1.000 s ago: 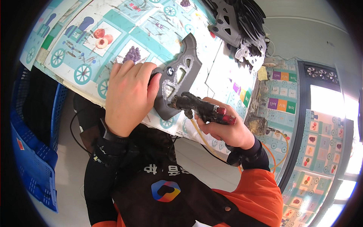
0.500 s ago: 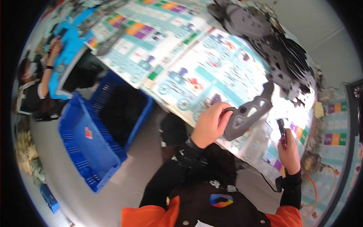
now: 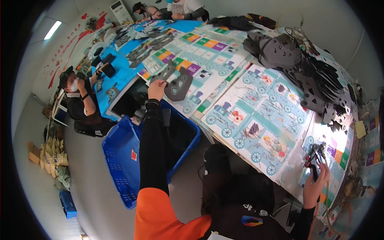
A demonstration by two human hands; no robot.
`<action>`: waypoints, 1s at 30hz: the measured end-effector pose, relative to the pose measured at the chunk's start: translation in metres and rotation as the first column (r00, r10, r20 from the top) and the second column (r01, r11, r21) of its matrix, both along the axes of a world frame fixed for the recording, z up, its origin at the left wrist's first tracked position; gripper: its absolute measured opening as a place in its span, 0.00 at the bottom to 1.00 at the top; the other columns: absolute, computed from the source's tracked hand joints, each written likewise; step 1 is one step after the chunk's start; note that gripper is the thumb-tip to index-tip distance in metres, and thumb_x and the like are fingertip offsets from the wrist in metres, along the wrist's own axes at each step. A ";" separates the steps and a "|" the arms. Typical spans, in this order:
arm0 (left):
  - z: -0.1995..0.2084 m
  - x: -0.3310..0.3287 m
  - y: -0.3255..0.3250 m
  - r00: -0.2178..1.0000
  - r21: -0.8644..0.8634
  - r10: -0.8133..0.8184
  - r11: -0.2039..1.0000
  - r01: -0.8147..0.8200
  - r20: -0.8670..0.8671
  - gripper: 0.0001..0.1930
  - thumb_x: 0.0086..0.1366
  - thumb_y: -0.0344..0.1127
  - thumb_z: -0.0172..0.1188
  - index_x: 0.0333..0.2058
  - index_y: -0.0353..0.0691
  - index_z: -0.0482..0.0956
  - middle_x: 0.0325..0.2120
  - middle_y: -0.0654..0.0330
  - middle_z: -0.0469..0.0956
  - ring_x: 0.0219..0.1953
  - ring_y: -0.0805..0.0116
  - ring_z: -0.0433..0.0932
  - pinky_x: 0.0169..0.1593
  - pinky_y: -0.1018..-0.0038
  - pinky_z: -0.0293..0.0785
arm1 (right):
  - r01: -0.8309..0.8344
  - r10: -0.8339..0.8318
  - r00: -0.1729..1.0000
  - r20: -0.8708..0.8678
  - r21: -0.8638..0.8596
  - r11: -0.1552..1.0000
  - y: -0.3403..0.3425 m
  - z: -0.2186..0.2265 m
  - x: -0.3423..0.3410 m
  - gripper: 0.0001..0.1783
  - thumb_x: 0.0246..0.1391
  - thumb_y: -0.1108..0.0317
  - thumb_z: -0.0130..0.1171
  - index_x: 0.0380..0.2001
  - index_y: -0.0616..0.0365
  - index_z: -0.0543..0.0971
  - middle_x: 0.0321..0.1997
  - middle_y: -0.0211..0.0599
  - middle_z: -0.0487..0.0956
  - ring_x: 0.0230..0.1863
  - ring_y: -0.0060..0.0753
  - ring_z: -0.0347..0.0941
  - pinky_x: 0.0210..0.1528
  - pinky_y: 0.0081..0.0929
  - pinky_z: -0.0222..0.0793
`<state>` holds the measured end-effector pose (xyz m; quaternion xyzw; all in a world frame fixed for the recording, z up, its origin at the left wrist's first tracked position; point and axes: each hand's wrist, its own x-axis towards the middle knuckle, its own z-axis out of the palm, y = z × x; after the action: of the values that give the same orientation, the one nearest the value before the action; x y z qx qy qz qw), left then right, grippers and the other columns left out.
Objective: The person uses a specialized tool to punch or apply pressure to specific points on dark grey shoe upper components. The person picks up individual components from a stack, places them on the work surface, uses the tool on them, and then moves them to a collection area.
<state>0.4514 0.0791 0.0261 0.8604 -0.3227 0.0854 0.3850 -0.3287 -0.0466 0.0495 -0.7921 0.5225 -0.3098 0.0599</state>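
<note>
My left hand (image 3: 157, 89) reaches out over the far left part of the table. Its fingers pinch one end of a dark grey, curved flat piece with cut-out holes (image 3: 182, 87). Close beside that piece lies another grey piece (image 3: 163, 73). At the right edge of the table, my right hand (image 3: 314, 187) has its fingers and thumb around the black handle of a hand tool with red and metal parts (image 3: 314, 153). The tool's exact kind cannot be made out.
A heap of dark grey cut pieces (image 3: 280, 54) covers the table's far right. Printed sheets (image 3: 256, 116) line the tabletop. Blue crates (image 3: 120, 160) stand on the floor at left. Beyond them a co-worker (image 3: 82, 98) sits at a blue-topped table (image 3: 105, 105). A hose (image 3: 329, 200) hangs at right.
My left hand has carried the grey piece from the near edge to the far left, its arm now stretched out. My right hand has moved slightly lower, with the tool. The view has shifted.
</note>
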 end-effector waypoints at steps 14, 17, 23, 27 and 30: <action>-0.023 0.008 0.013 0.905 -0.014 0.387 0.920 -0.391 0.177 0.17 0.66 0.46 0.66 0.33 0.35 0.83 0.32 0.43 0.86 0.40 0.38 0.86 0.46 0.48 0.82 | -0.093 0.099 0.995 0.021 -0.207 0.974 0.066 -0.022 -0.008 0.07 0.69 0.68 0.61 0.45 0.59 0.81 0.53 0.52 0.77 0.54 0.58 0.72 0.61 0.59 0.64; -0.008 0.003 0.074 0.925 0.029 0.349 0.937 -0.348 -0.153 0.23 0.67 0.50 0.67 0.30 0.31 0.83 0.29 0.42 0.86 0.34 0.43 0.88 0.42 0.53 0.83 | -0.172 0.195 0.975 0.105 -0.199 0.965 0.062 -0.024 0.009 0.05 0.69 0.72 0.60 0.43 0.61 0.81 0.51 0.50 0.77 0.52 0.56 0.72 0.53 0.53 0.68; -0.021 -0.040 0.024 0.790 -0.239 0.005 0.952 -0.191 -0.613 0.15 0.74 0.38 0.63 0.37 0.27 0.83 0.25 0.54 0.86 0.18 0.72 0.79 0.20 0.76 0.70 | -0.136 0.169 0.982 0.087 -0.302 0.944 0.052 -0.021 0.018 0.13 0.71 0.60 0.63 0.37 0.59 0.84 0.49 0.47 0.78 0.52 0.53 0.73 0.53 0.49 0.70; -0.028 -0.036 0.032 0.732 -0.377 -0.097 0.898 -0.228 -0.674 0.11 0.72 0.30 0.62 0.39 0.23 0.81 0.27 0.47 0.87 0.24 0.65 0.86 0.24 0.76 0.79 | -0.143 0.194 0.972 0.134 -0.320 0.936 0.049 -0.022 0.024 0.13 0.71 0.60 0.63 0.37 0.59 0.84 0.48 0.46 0.78 0.51 0.53 0.73 0.53 0.49 0.70; -0.030 -0.046 0.026 0.696 -0.451 -0.160 0.855 -0.257 -0.700 0.10 0.72 0.27 0.60 0.40 0.20 0.79 0.29 0.39 0.87 0.29 0.56 0.90 0.29 0.74 0.86 | -0.111 0.175 0.968 0.181 -0.320 0.941 0.051 -0.019 0.029 0.11 0.70 0.63 0.65 0.36 0.59 0.84 0.47 0.47 0.79 0.51 0.53 0.73 0.53 0.49 0.70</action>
<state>0.4057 0.1053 -0.0044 0.6969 -0.0880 -0.1622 0.6930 -0.2993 0.0047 0.0302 -0.7912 0.3996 -0.4628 0.0126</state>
